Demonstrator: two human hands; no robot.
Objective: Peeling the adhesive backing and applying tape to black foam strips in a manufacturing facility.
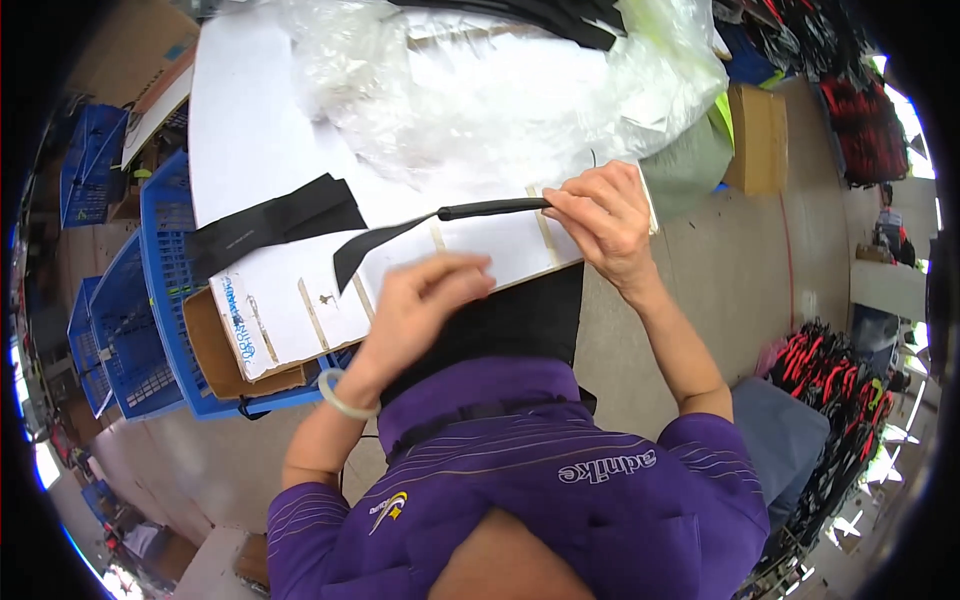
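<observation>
Black strip [492, 209] in right fingers [585, 188]

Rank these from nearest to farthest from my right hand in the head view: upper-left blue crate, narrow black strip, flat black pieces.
From your right hand:
1. Narrow black strip: pinched in its fingers, reaching left.
2. Flat black pieces: further left, on the white surface.
3. Upper-left blue crate: far left, beyond them.
</observation>
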